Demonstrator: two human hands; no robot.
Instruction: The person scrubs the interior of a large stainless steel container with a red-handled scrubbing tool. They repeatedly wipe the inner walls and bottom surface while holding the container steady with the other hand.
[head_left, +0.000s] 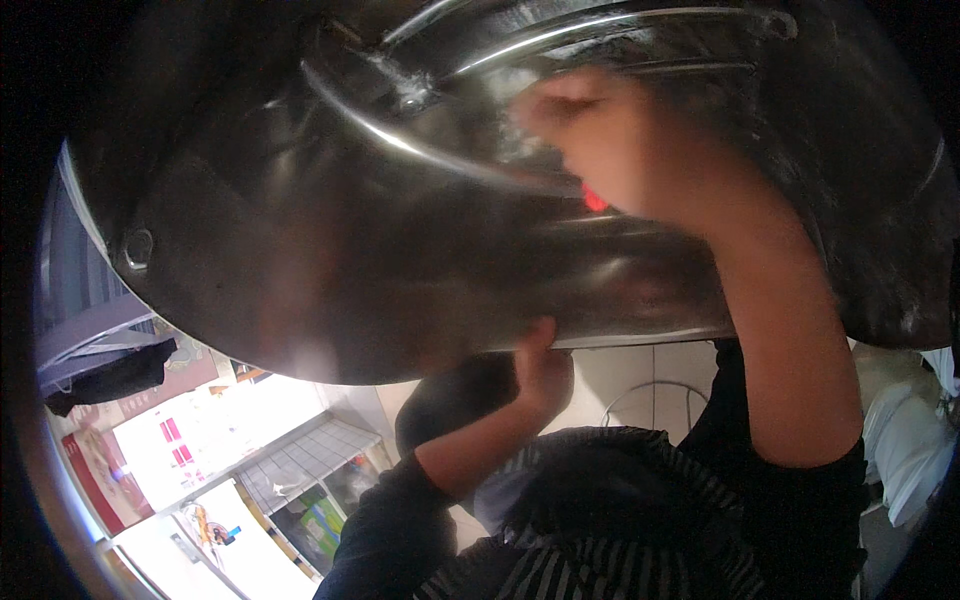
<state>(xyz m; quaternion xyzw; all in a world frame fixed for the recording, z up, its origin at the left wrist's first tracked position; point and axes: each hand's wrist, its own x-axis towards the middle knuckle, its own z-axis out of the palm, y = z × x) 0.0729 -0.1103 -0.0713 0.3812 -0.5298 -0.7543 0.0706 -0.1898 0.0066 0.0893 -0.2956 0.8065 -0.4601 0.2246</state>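
Observation:
A large dark, glossy panel (247, 262) with curved raised ridges spreads across the view before me, its rounded near edge toward my body. Whitish patches and bright reflections mark its upper middle. My right hand (600, 142) is over these ridges, blurred and curled. From its lower side sticks out the end of a red object (595, 197); the rest is hidden in the hand. At the panel's near edge, my left hand (541, 367) holds on with the thumb on top and the other fingers out of sight below.
Below the panel lies a pale tiled floor (589, 386) with a curved metal bar (652, 384) over it. White plastic bags (907, 450) stand at the right. At the lower left are a wire rack (307, 450), a dark hanging cloth (112, 375) and brightly lit white surfaces.

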